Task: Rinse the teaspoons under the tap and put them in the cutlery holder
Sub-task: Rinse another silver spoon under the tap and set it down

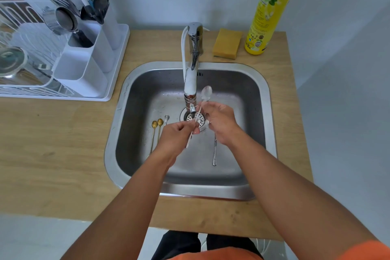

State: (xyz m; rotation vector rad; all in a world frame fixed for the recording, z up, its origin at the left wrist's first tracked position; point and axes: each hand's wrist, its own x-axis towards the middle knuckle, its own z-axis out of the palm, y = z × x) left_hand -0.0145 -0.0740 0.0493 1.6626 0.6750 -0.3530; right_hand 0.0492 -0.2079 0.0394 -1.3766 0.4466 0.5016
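Note:
My left hand (179, 135) pinches the lower handle of a silver teaspoon (206, 93), which slants up to the right beside the tap nozzle (192, 110). My right hand (221, 121) has its fingers curled round the same spoon's stem, just below the bowl. Lying on the sink floor at the left are two gold teaspoons (154, 133) and a silver one (166, 118). Another silver spoon (214, 152) lies below my right hand, its bowl hidden. The white cutlery holder (84, 69) stands on the drying rack at the left, with forks and spoons in its back compartments.
The steel sink (261, 95) is set in a wooden counter (52, 154). A white dish rack (25, 53) with a lid and a strainer is at the far left. A yellow sponge (226, 43) and a detergent bottle (268, 12) stand behind the sink.

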